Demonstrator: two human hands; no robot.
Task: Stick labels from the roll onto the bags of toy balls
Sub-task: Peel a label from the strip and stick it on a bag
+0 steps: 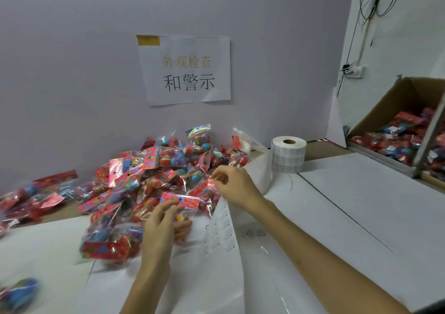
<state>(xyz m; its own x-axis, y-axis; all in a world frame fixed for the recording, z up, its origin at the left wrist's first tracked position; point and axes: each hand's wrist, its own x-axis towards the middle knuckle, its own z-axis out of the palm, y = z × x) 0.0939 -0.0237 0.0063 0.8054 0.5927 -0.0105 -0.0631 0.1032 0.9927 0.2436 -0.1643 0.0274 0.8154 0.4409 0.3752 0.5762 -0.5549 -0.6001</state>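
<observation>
Two grips: left hand touches bag, right hand pinches red bag.

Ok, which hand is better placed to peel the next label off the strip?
Right, probably. The right hand hovers right over the upper end of the strip, so it needs only a short reach. The left hand rests on a bag and could steady it.

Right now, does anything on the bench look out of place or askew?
Nothing looks spilled or damaged. Two small things: the wall sign has its lower right corner curling up, and a long liner strip trails loose from the label roll across the table.
</observation>
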